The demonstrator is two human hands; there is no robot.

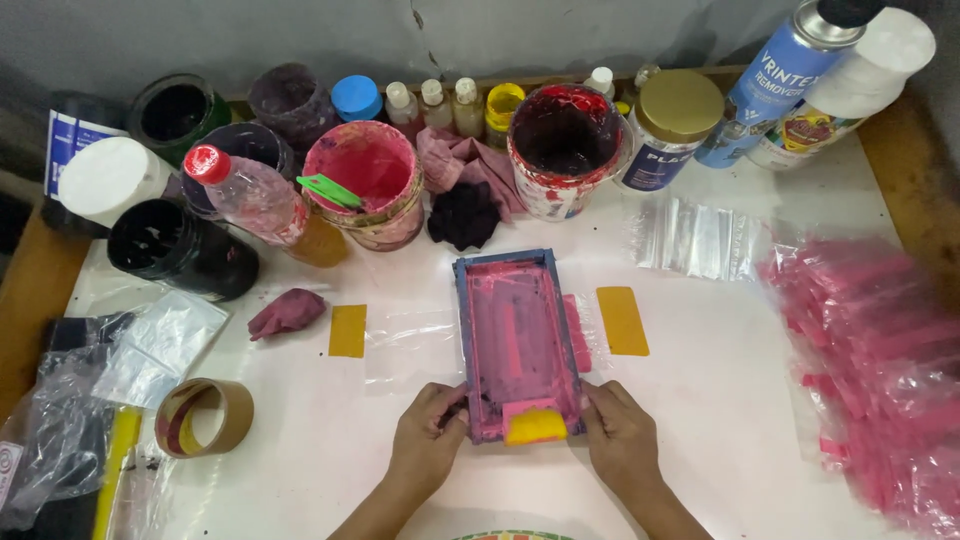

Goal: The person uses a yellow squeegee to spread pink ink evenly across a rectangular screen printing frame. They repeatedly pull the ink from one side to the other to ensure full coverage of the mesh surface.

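Hands grip the small blue frame [517, 340] in the middle of the white table [720, 420]. Your left hand [428, 440] pinches its 7 o'clock corner, your right hand [620, 432] its 5 o'clock corner. It looks stiff, light, and slippery with wet pink paint, so hold the bare edges. A soft yellow pad [535, 427] sits between.

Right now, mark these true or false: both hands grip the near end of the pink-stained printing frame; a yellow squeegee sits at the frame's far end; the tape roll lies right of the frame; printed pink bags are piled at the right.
1. Both hands hold the frame's near end. True: the left hand and right hand flank the printing frame.
2. False: the yellow squeegee sits at the near end.
3. False: the tape roll lies to the left.
4. True: the pink bags are piled at the right.
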